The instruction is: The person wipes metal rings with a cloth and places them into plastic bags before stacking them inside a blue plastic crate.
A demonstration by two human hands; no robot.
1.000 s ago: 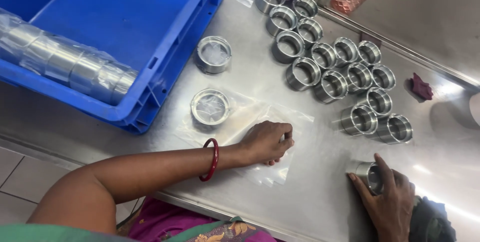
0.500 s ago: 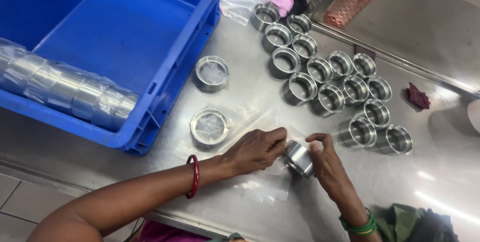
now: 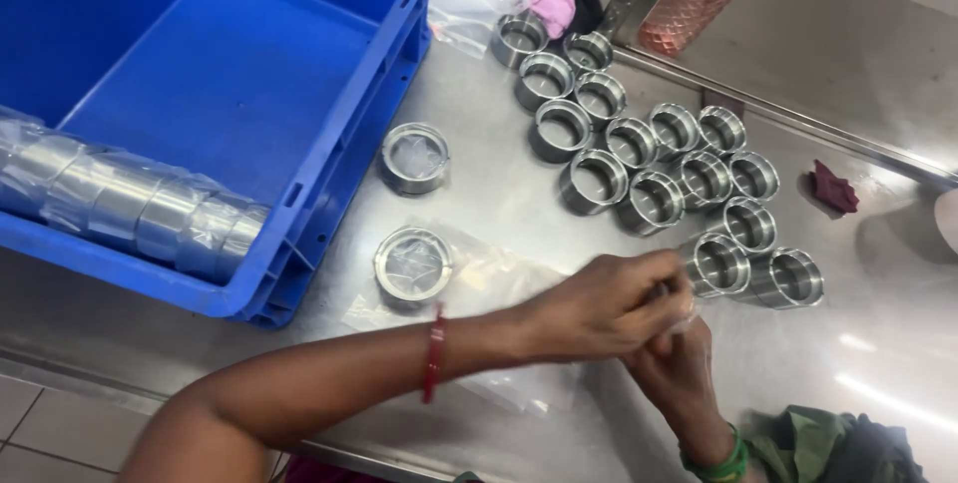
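Steel is what I am working with, though the ring itself has slipped out of my sight: half a second ago it sat plainly between both hands, and now my left hand [image 3: 599,308] has closed over my right hand [image 3: 679,378], so I cannot tell for certain whether either one is clamped on it. A wisp of clear plastic bag [image 3: 499,283] shows at the fingertips of the left, and the rest of the film lies flat on the steel table [image 3: 878,363] beneath my wrists. I judge the ring is now inside that huddle of fingers, being slid into or wrapped in the film.

Just beyond the knuckles stand the bare rings [image 3: 718,263], a loose cluster running away toward the far edge. Two wrapped rings [image 3: 412,263] sit apart to the left, beside the blue crate [image 3: 329,194], and a bagged row of rings [image 3: 130,209] lies inside it. A dark red rag [image 3: 833,187] rests off to the right.
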